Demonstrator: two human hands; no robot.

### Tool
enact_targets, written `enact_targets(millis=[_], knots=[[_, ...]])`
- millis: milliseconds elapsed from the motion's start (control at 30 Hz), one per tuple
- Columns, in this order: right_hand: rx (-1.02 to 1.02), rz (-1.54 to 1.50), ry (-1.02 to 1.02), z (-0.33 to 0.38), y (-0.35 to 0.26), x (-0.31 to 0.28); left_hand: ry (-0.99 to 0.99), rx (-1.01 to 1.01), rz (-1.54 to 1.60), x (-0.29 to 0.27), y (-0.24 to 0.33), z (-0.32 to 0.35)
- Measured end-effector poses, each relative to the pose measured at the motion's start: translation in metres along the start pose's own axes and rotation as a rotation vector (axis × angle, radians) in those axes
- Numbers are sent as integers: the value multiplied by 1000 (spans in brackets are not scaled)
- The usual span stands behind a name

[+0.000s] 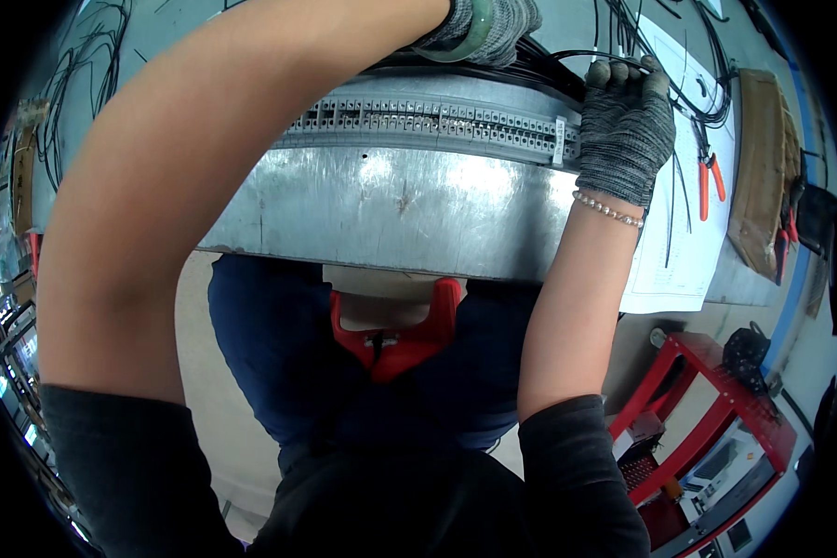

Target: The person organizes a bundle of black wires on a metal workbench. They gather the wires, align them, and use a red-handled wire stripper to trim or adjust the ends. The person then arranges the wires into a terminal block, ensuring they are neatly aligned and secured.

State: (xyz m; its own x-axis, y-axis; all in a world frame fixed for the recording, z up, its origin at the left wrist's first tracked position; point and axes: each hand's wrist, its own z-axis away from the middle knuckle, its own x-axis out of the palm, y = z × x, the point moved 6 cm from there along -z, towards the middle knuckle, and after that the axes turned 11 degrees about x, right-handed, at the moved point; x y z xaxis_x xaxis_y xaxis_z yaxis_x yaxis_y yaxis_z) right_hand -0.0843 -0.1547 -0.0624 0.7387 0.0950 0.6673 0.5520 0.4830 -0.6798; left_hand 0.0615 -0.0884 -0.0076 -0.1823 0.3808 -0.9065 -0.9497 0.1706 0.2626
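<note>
— Black cables (567, 58)? Behind the terminal strip (437, 116) on the metal panel (391, 205), tabletop (707, 279) edge.
— Limp, light, snag-prone. Right hand (626, 126) fingers curled around one; left hand (493, 28) fingers hidden, cannot tell. Best gripped near the strip.

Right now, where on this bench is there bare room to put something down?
Little bare room shows. The white paper sheet is partly free below the orange-handled pliers, beside the brown cardboard piece. The grey metal panel has a bare front face. Crowded: black wires behind the terminal strip, where the left hand and right hand work.
</note>
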Motion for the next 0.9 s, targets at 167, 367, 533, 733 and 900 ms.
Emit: enact_targets(millis=[167,367,533,733,900], knots=[[-9,11,39,0,-1,-2,33,55,88,7,-6,-6],[29,-88,-110,-10,-3,-10,-22,48,243,16,-15,-16],[28,-62,-84,-10,-3,-11,-55,92,97,13,-10,-19],[17,-31,-38,-8,-2,-7,-90,98,-44,15,-12,-18],[43,-53,-104,-11,-4,-11,-121,131,-141,17,-4,-14]])
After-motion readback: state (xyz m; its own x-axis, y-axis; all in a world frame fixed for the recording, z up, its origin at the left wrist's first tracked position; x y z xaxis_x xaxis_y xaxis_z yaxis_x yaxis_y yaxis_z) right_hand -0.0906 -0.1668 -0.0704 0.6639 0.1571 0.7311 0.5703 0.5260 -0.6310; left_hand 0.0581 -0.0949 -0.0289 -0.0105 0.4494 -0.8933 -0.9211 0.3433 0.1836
